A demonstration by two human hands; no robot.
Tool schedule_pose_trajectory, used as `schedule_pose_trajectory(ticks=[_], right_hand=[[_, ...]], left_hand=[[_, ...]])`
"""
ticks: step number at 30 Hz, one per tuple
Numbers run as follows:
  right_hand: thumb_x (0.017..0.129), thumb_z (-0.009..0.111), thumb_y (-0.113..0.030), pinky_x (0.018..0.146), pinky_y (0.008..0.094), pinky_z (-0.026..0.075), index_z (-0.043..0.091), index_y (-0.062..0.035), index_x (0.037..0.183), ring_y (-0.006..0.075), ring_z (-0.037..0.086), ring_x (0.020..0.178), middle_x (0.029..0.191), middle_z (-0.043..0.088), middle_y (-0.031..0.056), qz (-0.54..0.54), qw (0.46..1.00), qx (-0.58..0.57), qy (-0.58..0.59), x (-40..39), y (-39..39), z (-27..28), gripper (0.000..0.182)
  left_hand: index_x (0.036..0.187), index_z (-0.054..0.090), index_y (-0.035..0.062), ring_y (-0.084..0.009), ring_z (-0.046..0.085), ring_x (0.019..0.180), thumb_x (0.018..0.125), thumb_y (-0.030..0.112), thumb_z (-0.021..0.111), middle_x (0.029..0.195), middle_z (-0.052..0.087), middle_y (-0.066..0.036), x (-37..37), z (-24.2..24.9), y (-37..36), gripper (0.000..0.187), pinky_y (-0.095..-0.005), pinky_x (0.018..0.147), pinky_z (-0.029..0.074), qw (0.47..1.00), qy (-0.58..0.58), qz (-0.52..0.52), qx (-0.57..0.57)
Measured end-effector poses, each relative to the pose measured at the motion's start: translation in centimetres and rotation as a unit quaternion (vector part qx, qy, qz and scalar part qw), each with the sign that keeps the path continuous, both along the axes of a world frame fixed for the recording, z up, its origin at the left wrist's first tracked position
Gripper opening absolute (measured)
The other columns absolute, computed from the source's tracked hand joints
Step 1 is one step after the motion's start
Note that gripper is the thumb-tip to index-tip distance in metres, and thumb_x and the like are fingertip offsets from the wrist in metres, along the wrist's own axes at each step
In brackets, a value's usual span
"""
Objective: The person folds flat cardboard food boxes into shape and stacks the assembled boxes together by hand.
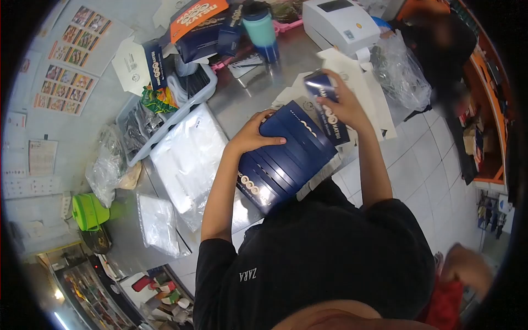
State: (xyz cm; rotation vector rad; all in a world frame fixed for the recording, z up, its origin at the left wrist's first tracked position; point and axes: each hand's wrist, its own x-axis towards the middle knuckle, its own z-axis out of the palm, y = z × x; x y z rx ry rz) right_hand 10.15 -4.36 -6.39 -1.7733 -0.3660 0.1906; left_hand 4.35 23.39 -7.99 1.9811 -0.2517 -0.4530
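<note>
A row of dark blue printed cartons (291, 159), packed side by side, rests in front of my body near the table's edge. My left hand (256, 135) is closed on the left side of this row, its thumb lying across the top and its fingers out of sight behind. With my right hand (344, 107) I grip a single dark blue carton (322, 91) with white lettering, slightly blurred, at the right end of the row. Flat unfolded cardboard blanks (379, 107) with pale insides lie beyond and beneath it.
On the metal table stand a teal tumbler (260, 30), a white label printer (341, 25) and a plastic basket (146, 146) of packaged items. Clear plastic bags (190, 154) lie left of the cartons. Another person's hand (467, 269) shows behind me at the right.
</note>
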Motion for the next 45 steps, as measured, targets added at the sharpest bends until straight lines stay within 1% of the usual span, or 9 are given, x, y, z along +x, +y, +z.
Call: schedule_pose_trajectory(ticks=[6, 8, 13, 17, 21, 25, 29, 38, 45], right_hand=[[0.081, 0.07, -0.016, 0.086, 0.0308, 0.046, 0.041, -0.0109, 0.13, 0.0198, 0.057, 0.101, 0.113, 0.056, 0.0156, 0.101, 0.979, 0.077, 0.16, 1.0, 0.7, -0.7, 0.057], [0.079, 0.072, -0.023, 0.09, 0.0336, 0.044, 0.044, -0.0116, 0.129, 0.0226, 0.054, 0.106, 0.115, 0.054, 0.017, 0.086, 0.993, -0.012, 0.074, 2.1, 0.9, -2.6, 0.058], [0.072, 0.074, -0.043, 0.092, 0.0411, 0.041, 0.053, -0.0147, 0.114, 0.0324, 0.049, 0.111, 0.119, 0.045, 0.0135, 0.013, 0.935, -0.21, -0.285, 3.4, 0.9, -3.0, 0.055], [0.074, 0.077, -0.03, 0.089, 0.034, 0.043, 0.054, -0.0106, 0.097, 0.0217, 0.057, 0.101, 0.102, 0.06, 0.0075, 0.097, 0.994, 0.055, -0.011, 4.0, -0.2, -2.9, 0.038], [0.073, 0.077, -0.018, 0.084, 0.0303, 0.045, 0.055, -0.0071, 0.096, 0.0152, 0.059, 0.093, 0.094, 0.064, 0.0055, 0.048, 0.988, 0.143, -0.039, 4.9, -0.6, -3.9, 0.034], [0.069, 0.079, -0.016, 0.086, 0.0315, 0.045, 0.062, -0.0043, 0.097, 0.0186, 0.06, 0.095, 0.095, 0.065, 0.0077, -0.01, 0.996, 0.091, 0.013, 5.1, -0.7, -0.7, 0.036], [0.065, 0.079, -0.018, 0.087, 0.0328, 0.044, 0.067, -0.0083, 0.098, 0.0207, 0.06, 0.095, 0.095, 0.066, 0.0085, -0.033, 0.988, 0.031, -0.148, 5.1, 0.4, 3.7, 0.036], [0.065, 0.072, -0.006, 0.083, 0.0315, 0.046, 0.068, -0.0055, 0.091, 0.024, 0.062, 0.091, 0.097, 0.066, 0.0098, 0.084, 0.976, 0.003, -0.201, 0.5, 0.3, 13.0, 0.026], [0.065, 0.077, -0.012, 0.08, 0.0306, 0.047, 0.069, -0.0059, 0.095, 0.0205, 0.062, 0.087, 0.093, 0.067, 0.0086, 0.082, 0.992, -0.025, -0.095, 5.3, 1.4, 0.7, 0.032]], left_hand=[[0.131, 0.044, 0.005, -0.0327, 0.046, 0.119, 0.059, 0.042, 0.084, 0.125, 0.048, -0.019, 0.8, -0.6, 0.3, 0.09, -0.0395, 0.103, 0.033, 0.998, -0.024, -0.024, 0.056], [0.131, 0.044, 0.0055, -0.0308, 0.046, 0.12, 0.062, 0.041, 0.083, 0.126, 0.048, -0.018, 1.8, 1.1, -0.3, 0.087, -0.0398, 0.103, 0.033, 0.989, -0.096, -0.057, 0.096], [0.118, 0.053, 0.0065, -0.0213, 0.052, 0.112, 0.073, 0.023, 0.078, 0.116, 0.057, -0.007, 6.3, 0.0, -2.6, 0.054, -0.0355, 0.096, 0.039, 0.998, 0.013, -0.05, -0.04], [0.103, 0.062, 0.0049, -0.0193, 0.054, 0.107, 0.072, 0.006, 0.074, 0.109, 0.061, -0.006, 8.1, -1.4, -3.5, 0.033, -0.031, 0.092, 0.041, 0.985, 0.088, -0.077, -0.128], [0.092, 0.063, 0.001, -0.0178, 0.056, 0.098, 0.075, 0.007, 0.065, 0.097, 0.064, -0.008, 8.5, -3.0, -3.6, 0.018, -0.0275, 0.089, 0.04, 0.972, 0.131, -0.086, -0.177], [0.088, 0.061, -0.0004, -0.019, 0.056, 0.094, 0.078, 0.015, 0.057, 0.093, 0.062, -0.01, 8.6, -3.7, -3.5, 0.019, -0.0265, 0.089, 0.037, 0.973, 0.117, -0.067, -0.186], [0.083, 0.061, 0.0002, -0.0145, 0.055, 0.085, 0.077, 0.012, 0.06, 0.085, 0.059, -0.004, 7.4, -3.2, -3.8, 0.014, -0.0228, 0.081, 0.037, 0.972, 0.104, -0.016, -0.209], [0.087, 0.062, -0.0005, -0.0153, 0.055, 0.087, 0.078, 0.013, 0.06, 0.086, 0.06, -0.004, 5.4, -1.6, -4.7, 0.016, -0.0242, 0.081, 0.038, 0.952, 0.168, 0.135, -0.217], [0.088, 0.06, -0.0022, -0.0174, 0.053, 0.092, 0.084, 0.018, 0.055, 0.093, 0.058, -0.007, 6.4, -3.4, -3.3, 0.021, -0.0254, 0.085, 0.036, 0.956, 0.108, 0.014, -0.271]])
